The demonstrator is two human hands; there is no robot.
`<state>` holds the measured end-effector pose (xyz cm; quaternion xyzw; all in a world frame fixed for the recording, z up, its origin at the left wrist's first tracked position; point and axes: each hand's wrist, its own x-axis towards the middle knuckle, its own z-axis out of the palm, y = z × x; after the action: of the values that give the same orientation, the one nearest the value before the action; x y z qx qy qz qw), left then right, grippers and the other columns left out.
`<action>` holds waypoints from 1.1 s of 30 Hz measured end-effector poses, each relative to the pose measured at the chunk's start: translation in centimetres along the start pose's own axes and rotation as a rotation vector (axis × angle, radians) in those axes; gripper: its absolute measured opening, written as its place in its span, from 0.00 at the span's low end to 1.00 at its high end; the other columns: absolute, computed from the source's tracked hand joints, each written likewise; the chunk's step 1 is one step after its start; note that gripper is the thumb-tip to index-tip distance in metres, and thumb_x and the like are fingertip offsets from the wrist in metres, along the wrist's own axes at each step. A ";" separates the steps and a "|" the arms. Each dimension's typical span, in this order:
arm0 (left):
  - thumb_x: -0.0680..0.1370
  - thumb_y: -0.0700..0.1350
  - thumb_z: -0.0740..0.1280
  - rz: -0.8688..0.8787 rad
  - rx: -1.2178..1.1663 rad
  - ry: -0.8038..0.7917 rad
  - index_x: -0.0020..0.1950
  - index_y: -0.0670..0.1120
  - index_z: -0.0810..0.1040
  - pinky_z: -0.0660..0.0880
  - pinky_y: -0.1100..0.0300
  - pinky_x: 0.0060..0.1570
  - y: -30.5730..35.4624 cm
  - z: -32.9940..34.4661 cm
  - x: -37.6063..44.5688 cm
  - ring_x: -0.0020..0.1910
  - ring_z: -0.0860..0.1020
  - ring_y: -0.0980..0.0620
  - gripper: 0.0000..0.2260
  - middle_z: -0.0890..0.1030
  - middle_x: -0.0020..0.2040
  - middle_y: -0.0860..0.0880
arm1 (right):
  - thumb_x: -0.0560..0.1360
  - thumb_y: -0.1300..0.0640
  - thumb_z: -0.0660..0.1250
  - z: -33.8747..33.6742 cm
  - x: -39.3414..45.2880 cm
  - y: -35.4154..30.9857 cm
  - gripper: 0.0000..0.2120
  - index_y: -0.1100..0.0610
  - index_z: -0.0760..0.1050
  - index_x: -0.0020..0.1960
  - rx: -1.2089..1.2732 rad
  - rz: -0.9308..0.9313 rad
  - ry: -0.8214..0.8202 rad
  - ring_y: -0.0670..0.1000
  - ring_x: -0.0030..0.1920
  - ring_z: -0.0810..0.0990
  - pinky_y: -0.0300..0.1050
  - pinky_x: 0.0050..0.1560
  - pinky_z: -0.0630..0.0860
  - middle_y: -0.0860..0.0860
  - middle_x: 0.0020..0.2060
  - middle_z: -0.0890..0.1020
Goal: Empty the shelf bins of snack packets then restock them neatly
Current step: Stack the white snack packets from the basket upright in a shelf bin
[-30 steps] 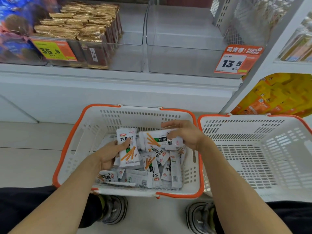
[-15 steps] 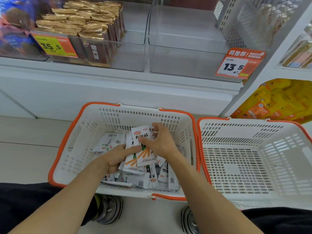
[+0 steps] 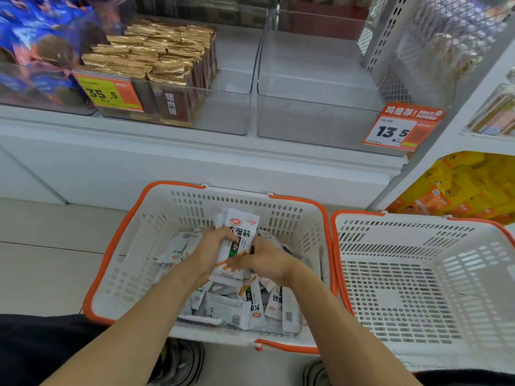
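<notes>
Head view: the left hand point(image 3: 207, 253) and the right hand point(image 3: 263, 263) both clamp their grip on a stack of white snack packets point(image 3: 239, 240). They hold it over the orange-rimmed basket point(image 3: 117, 246) with loose packets.

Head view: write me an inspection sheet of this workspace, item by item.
Surface: pale floor under a white shelf unit.
Job's things: white snack packets loose in the left basket; upright stack of packets gripped between both hands; clear bin above the 13.5 price tag holds nothing.
Clutter: right basket holds nothing.
Grippers: left hand and right hand both hold the stack.
Cables: nothing seen.
Surroundings: gold-wrapped packets in the neighbouring bin; yellow packets lower right.
</notes>
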<state>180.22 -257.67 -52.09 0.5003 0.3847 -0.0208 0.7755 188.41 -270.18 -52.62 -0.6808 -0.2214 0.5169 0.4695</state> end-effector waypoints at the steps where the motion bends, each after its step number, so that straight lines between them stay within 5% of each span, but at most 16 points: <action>1: 0.75 0.37 0.64 0.032 0.038 0.033 0.61 0.37 0.76 0.81 0.50 0.45 0.3 0.4 0.0 0.45 0.83 0.42 0.15 0.83 0.57 0.35 | 0.75 0.66 0.72 -0.3 -0.1 -0.2 0.15 0.56 0.79 0.60 -0.021 -0.022 0.023 0.52 0.54 0.84 0.47 0.57 0.81 0.52 0.53 0.85; 3: 0.73 0.38 0.68 0.114 0.116 0.057 0.61 0.39 0.71 0.79 0.53 0.48 1.4 1.4 -0.7 0.49 0.81 0.47 0.17 0.79 0.57 0.37 | 0.70 0.66 0.75 -1.1 -0.5 -1.0 0.19 0.57 0.80 0.60 -0.037 -0.054 0.089 0.54 0.55 0.85 0.55 0.61 0.80 0.53 0.53 0.86; 6: 0.74 0.35 0.69 0.303 0.338 0.010 0.50 0.46 0.72 0.73 0.70 0.38 4.5 3.3 -2.7 0.45 0.79 0.58 0.10 0.77 0.48 0.46 | 0.66 0.72 0.77 -2.7 -1.9 -2.9 0.21 0.60 0.81 0.56 -0.035 -0.179 0.166 0.53 0.51 0.86 0.49 0.52 0.83 0.53 0.49 0.87; 9: 0.64 0.51 0.72 0.382 0.499 -0.153 0.56 0.51 0.72 0.74 0.59 0.54 8.9 3.7 -4.6 0.59 0.77 0.52 0.23 0.78 0.57 0.48 | 0.64 0.77 0.76 -4.4 -3.3 -6.1 0.24 0.64 0.79 0.58 -0.011 -0.374 0.255 0.53 0.49 0.86 0.46 0.47 0.82 0.57 0.49 0.86; 12: 0.64 0.61 0.73 0.564 0.674 -0.285 0.68 0.57 0.68 0.69 0.55 0.66 13.8 2.6 -5.8 0.69 0.71 0.59 0.34 0.75 0.66 0.57 | 0.66 0.80 0.74 -5.7 -5.0 -10.6 0.25 0.72 0.74 0.61 0.001 -0.654 0.405 0.51 0.51 0.85 0.41 0.50 0.81 0.60 0.51 0.85; 14: 0.71 0.59 0.74 0.805 0.780 -0.124 0.71 0.57 0.67 0.67 0.62 0.66 17.4 2.3 -5.8 0.67 0.70 0.65 0.31 0.73 0.67 0.60 | 0.66 0.74 0.78 -7.7 -6.0 -14.0 0.23 0.70 0.77 0.59 -0.105 -0.850 0.561 0.46 0.54 0.85 0.37 0.54 0.78 0.53 0.50 0.86; 17: 0.73 0.52 0.76 1.044 0.889 0.221 0.74 0.50 0.66 0.69 0.60 0.67 22.0 2.5 -2.9 0.64 0.71 0.59 0.33 0.73 0.67 0.55 | 0.67 0.64 0.81 -11.3 -6.4 -19.2 0.25 0.66 0.77 0.60 -0.294 -0.988 0.762 0.46 0.57 0.83 0.42 0.60 0.79 0.52 0.53 0.85; 21: 0.67 0.63 0.77 0.987 1.194 0.220 0.81 0.47 0.52 0.67 0.47 0.72 24.9 4.1 1.7 0.74 0.68 0.47 0.52 0.67 0.77 0.47 | 0.67 0.60 0.82 -16.3 -3.9 -23.8 0.30 0.61 0.74 0.65 -0.570 -0.827 0.796 0.36 0.54 0.81 0.32 0.56 0.76 0.45 0.54 0.83; 24: 0.66 0.72 0.71 0.999 1.411 0.238 0.80 0.51 0.52 0.75 0.48 0.63 24.4 5.2 4.0 0.64 0.77 0.45 0.51 0.77 0.68 0.48 | 0.61 0.54 0.84 -19.7 -0.8 -25.3 0.35 0.52 0.76 0.65 -0.722 -0.567 0.827 0.43 0.56 0.81 0.46 0.60 0.79 0.41 0.54 0.83; 27: 0.70 0.74 0.65 1.166 1.562 0.425 0.79 0.51 0.51 0.74 0.52 0.57 23.1 5.4 5.7 0.49 0.81 0.46 0.47 0.82 0.49 0.52 | 0.62 0.67 0.83 -22.2 2.7 -26.4 0.31 0.56 0.78 0.62 -0.561 -0.371 0.795 0.48 0.46 0.84 0.51 0.52 0.84 0.45 0.45 0.84; 33: 0.72 0.73 0.57 1.242 1.520 0.471 0.80 0.50 0.51 0.72 0.56 0.55 22.8 5.2 6.5 0.43 0.80 0.51 0.44 0.80 0.41 0.55 | 0.65 0.72 0.79 -23.3 11.4 -29.8 0.16 0.60 0.76 0.45 -0.278 -0.248 0.747 0.49 0.42 0.79 0.40 0.42 0.77 0.51 0.40 0.81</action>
<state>197.33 -248.12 -37.72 0.9650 0.0844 0.2464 0.0289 219.28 -257.01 -31.80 -0.8465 -0.1838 0.1392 0.4798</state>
